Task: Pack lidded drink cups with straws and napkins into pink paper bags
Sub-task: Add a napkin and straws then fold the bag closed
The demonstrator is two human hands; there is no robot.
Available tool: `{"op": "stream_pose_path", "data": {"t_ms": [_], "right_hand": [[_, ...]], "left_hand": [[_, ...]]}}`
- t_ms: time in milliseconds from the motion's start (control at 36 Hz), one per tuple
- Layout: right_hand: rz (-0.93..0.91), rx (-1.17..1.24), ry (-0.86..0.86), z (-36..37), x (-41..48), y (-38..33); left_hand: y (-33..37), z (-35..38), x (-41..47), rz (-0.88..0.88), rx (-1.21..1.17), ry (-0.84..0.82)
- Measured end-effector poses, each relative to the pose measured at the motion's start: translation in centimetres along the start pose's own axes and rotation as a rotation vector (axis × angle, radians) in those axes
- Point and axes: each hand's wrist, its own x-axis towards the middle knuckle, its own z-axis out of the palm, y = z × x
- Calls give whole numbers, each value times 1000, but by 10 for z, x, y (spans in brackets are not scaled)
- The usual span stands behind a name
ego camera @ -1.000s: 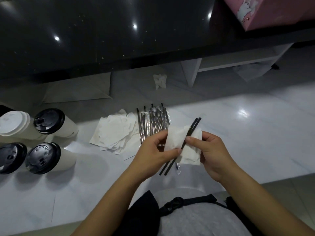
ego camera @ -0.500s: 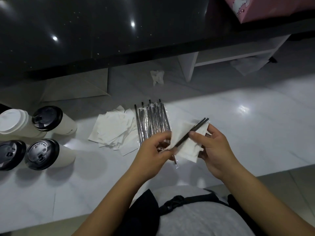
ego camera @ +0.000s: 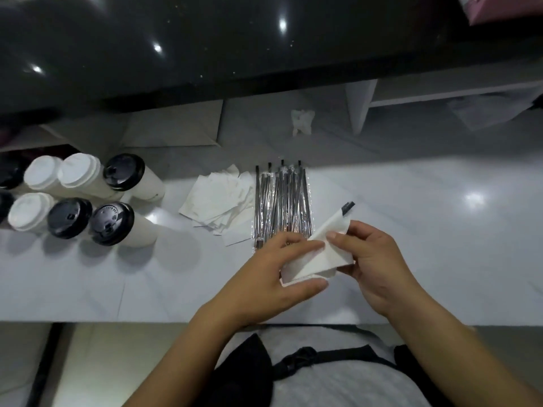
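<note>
Well, I am only at the wrapping stage. My left grip (ego camera: 279,259) and right grip (ego camera: 374,259) both pinch one napkin (ego camera: 318,258), folded round black straws (ego camera: 348,207) whose tips poke out at its far end, just beyond my right thumb. Just past my left grip lie the spare straws (ego camera: 282,201), with the pile of napkins (ego camera: 217,201) beside them. The lidded cups (ego camera: 113,224) stand well to the left of my left grip on the worktop (ego camera: 426,218), none bagged that I can see. Only a corner of a pink bag (ego camera: 505,11) shows, far beyond my right grip, its inside hidden. Nearly all the packing is left, I judge.
</note>
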Motion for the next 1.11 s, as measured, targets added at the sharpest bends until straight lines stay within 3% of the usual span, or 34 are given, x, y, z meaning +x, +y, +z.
{"op": "stream_pose_path", "data": {"t_ms": [222, 500, 861, 1111], "right_hand": [[-56, -194, -232, 12, 3, -1], [-78, -274, -443, 87, -23, 21], [-207, -488, -536, 251, -99, 118], [-131, -509, -672, 364, -145, 167]], "left_hand": [[10, 12, -24, -254, -402, 417], [-18, -15, -93, -333, -486, 717], [-124, -93, -264, -212, -766, 870], [-177, -130, -355, -129, -886, 936]]}}
